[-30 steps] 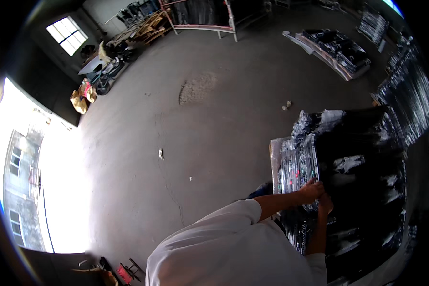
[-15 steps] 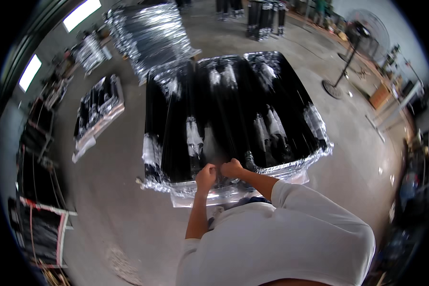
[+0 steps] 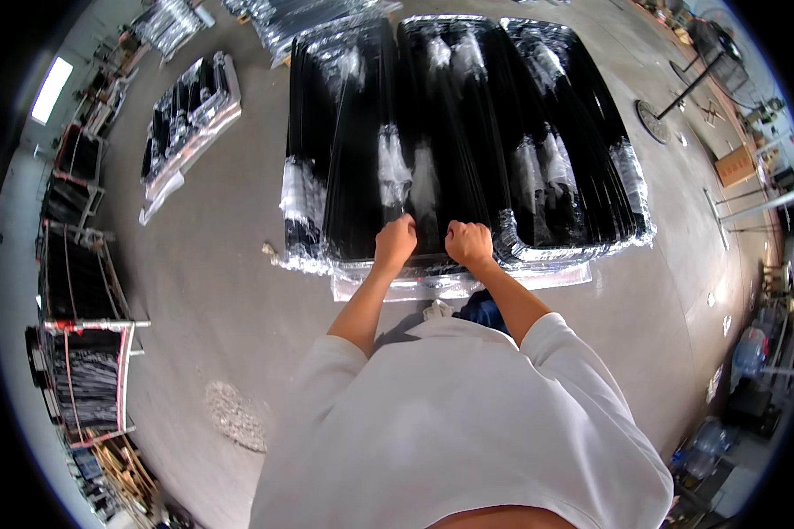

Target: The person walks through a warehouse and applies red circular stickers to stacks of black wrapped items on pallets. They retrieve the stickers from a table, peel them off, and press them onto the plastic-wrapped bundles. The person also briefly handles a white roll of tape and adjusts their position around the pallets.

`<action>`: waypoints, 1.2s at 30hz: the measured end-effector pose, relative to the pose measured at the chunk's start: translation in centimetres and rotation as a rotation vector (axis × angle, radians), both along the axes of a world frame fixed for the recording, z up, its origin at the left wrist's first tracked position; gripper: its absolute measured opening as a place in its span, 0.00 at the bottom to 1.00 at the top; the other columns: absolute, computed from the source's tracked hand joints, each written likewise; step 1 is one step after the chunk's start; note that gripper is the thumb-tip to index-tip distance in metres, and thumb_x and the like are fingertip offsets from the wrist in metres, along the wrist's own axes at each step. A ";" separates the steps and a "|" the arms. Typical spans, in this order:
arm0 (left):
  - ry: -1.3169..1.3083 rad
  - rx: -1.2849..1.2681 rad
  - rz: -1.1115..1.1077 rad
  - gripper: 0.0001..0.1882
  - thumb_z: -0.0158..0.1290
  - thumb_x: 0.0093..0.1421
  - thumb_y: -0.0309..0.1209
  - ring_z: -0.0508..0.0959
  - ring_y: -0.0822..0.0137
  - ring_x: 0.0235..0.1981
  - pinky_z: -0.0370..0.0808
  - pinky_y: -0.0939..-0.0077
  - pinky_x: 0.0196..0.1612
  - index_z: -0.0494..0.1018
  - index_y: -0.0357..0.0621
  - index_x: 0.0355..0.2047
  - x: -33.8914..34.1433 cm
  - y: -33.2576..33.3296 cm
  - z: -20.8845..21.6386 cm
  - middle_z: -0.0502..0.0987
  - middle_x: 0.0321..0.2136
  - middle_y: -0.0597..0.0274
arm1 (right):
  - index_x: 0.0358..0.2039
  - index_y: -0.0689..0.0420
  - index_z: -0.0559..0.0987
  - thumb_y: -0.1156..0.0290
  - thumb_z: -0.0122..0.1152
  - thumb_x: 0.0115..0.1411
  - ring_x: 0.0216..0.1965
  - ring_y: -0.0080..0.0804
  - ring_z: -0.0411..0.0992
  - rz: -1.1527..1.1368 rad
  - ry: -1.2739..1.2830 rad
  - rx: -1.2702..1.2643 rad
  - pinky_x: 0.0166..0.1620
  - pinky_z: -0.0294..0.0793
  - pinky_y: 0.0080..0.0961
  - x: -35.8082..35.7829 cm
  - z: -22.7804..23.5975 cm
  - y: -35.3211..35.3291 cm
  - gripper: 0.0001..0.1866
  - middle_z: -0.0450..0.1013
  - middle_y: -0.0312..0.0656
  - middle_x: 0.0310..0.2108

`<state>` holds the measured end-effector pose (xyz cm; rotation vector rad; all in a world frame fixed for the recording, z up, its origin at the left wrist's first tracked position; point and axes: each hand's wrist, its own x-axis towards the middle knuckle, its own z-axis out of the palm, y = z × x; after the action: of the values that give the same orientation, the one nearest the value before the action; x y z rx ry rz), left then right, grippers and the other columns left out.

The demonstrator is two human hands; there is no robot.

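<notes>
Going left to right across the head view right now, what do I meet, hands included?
Bright window, low film-wrapped black stack, left hand, right hand, black pedestal fan.

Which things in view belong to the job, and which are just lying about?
Job, apparently: large black stack, clear wrap on it, left hand and right hand at its near edge.

Lying about, apparently: standing fan, cardboard box, smaller wrapped stack.

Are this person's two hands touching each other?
No, the left hand and the right hand are apart, with the black wrapped stack showing between them.
</notes>
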<state>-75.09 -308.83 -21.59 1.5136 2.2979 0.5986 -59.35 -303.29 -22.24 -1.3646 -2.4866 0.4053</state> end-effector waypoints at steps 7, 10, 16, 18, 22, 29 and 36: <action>0.150 0.225 0.121 0.04 0.49 0.47 0.25 0.73 0.53 0.34 0.70 0.61 0.36 0.72 0.42 0.25 -0.6 -0.2 -0.7 0.73 0.28 0.54 | 0.19 0.55 0.76 0.67 0.49 0.49 0.21 0.46 0.72 0.019 -0.010 0.030 0.31 0.71 0.38 -0.1 1.0 0.0 0.09 0.72 0.48 0.16; 0.191 0.272 0.187 0.06 0.50 0.46 0.27 0.70 0.50 0.40 0.67 0.58 0.41 0.72 0.42 0.26 -0.4 -0.1 -1.2 0.70 0.38 0.51 | 0.19 0.55 0.76 0.68 0.49 0.49 0.22 0.46 0.72 0.021 -0.024 0.021 0.31 0.72 0.38 0.1 1.0 0.1 0.09 0.72 0.49 0.17; -0.202 -0.240 0.284 0.17 0.46 0.49 0.33 0.71 0.48 0.44 0.68 0.58 0.45 0.68 0.41 0.40 -2.0 0.7 -2.1 0.70 0.40 0.46 | 0.20 0.56 0.77 0.68 0.48 0.49 0.23 0.46 0.72 0.044 -0.031 -0.011 0.32 0.72 0.38 -0.1 0.7 0.3 0.10 0.72 0.49 0.18; -0.218 -0.240 0.274 0.18 0.46 0.50 0.34 0.71 0.49 0.44 0.68 0.59 0.45 0.68 0.42 0.41 -2.3 0.8 -2.6 0.71 0.41 0.46 | 0.20 0.56 0.77 0.67 0.48 0.49 0.23 0.46 0.72 0.045 -0.028 -0.009 0.32 0.72 0.38 0.0 0.6 0.3 0.10 0.73 0.49 0.18; -0.167 -0.215 0.266 0.17 0.48 0.49 0.35 0.72 0.51 0.42 0.69 0.61 0.43 0.69 0.42 0.40 -2.1 0.7 -2.4 0.74 0.38 0.49 | 0.20 0.55 0.77 0.67 0.48 0.49 0.23 0.45 0.72 0.037 -0.011 -0.028 0.32 0.72 0.37 0.1 0.6 0.3 0.10 0.73 0.48 0.19; -0.200 -0.274 0.234 0.17 0.47 0.51 0.36 0.71 0.51 0.44 0.68 0.60 0.45 0.69 0.46 0.41 -2.0 0.7 -1.6 0.71 0.41 0.50 | 0.19 0.56 0.77 0.66 0.46 0.48 0.28 0.43 0.74 0.328 -0.312 -0.076 0.33 0.70 0.35 0.4 -1.1 1.5 0.12 0.74 0.49 0.21; -0.168 -0.272 0.216 0.17 0.46 0.50 0.34 0.71 0.48 0.43 0.68 0.58 0.44 0.68 0.44 0.41 -2.4 0.8 -2.4 0.70 0.41 0.47 | 0.18 0.59 0.74 0.67 0.50 0.47 0.24 0.49 0.73 -0.171 0.049 -0.124 0.30 0.72 0.39 -1.3 0.8 0.3 0.09 0.73 0.52 0.20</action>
<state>-77.47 -308.00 -23.96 1.0611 2.3164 0.4264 -60.63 -302.98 -21.45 -1.5804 -2.3167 0.5548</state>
